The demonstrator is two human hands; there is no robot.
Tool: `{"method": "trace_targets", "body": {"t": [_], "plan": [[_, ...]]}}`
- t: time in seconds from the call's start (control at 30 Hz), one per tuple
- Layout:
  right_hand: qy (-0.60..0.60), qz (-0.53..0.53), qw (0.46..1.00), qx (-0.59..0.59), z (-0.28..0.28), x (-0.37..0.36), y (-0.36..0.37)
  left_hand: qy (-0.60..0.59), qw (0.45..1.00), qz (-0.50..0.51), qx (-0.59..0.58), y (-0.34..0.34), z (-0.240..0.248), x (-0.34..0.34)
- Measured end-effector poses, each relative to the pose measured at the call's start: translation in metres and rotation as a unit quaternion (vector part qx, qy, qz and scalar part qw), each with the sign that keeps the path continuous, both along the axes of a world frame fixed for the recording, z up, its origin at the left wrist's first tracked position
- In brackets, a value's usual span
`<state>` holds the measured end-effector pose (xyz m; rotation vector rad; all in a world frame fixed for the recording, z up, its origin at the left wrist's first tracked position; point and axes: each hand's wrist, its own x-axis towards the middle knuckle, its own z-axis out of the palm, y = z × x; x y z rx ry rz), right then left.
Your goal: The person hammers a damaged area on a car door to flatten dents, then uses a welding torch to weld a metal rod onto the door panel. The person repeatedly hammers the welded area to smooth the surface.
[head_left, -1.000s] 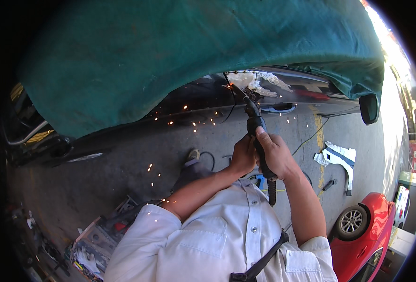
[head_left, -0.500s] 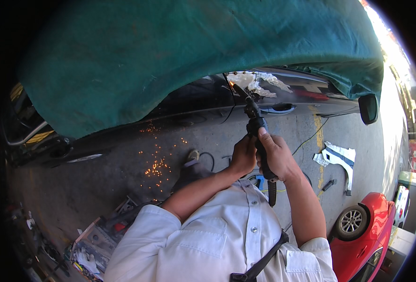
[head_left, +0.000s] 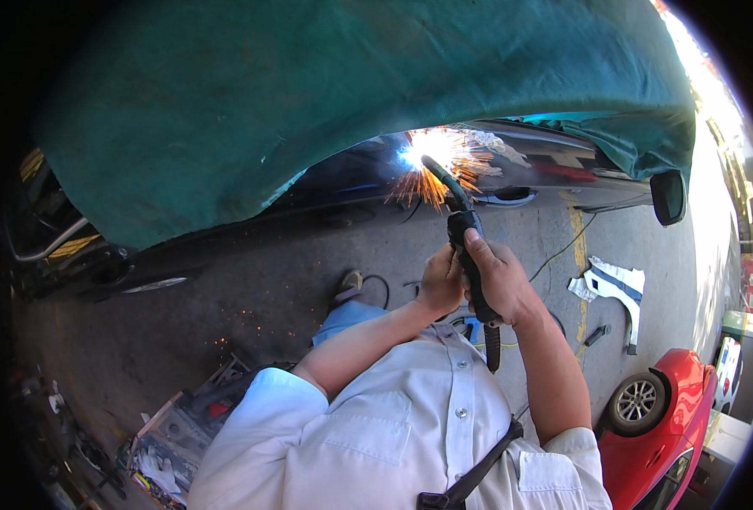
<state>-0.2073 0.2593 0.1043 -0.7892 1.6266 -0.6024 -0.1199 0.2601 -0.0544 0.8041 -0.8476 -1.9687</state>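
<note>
A black welding torch [head_left: 473,270] points up and away from me, its curved neck reaching the side of a dark car [head_left: 351,174]. My right hand [head_left: 502,279] is wrapped round the handle, thumb along its top. Closed against the handle's left side is my left hand [head_left: 442,282], its fingertips partly hidden. At the torch tip a bright white-blue arc [head_left: 431,153] throws orange sparks and hides the spot beneath it. Bare, scraped metal [head_left: 505,146] shows just right of the glare. A green cover [head_left: 351,68] drapes over the car above the arc.
A door handle [head_left: 510,198] and side mirror [head_left: 667,200] jut from the dark car. On the floor at right lies a white fender panel [head_left: 619,289], near a thin cable [head_left: 563,246]. A red car [head_left: 665,425] stands lower right; a cluttered tool cart [head_left: 168,442] stands lower left.
A small orange glow at the torch tip has become a bright arc with a spray of sparks. The earlier sparks over the floor have thinned and dropped. Both hands have barely moved.
</note>
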Motion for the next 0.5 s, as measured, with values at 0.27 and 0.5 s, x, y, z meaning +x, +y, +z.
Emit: {"method": "trace_targets", "body": {"t": [0.27,0.5], "plan": [[0.006,0.007,1.000,0.006,0.0020,-0.0006,0.0014,-0.043,0.999,-0.001,-0.031,0.0000,-0.0052,-0.0014],[-0.016,-0.024,0.999,-0.016,0.0004,-0.0024,0.0031,-0.114,0.993,-0.003,-0.034,-0.0019,0.0019,-0.0006]]}}
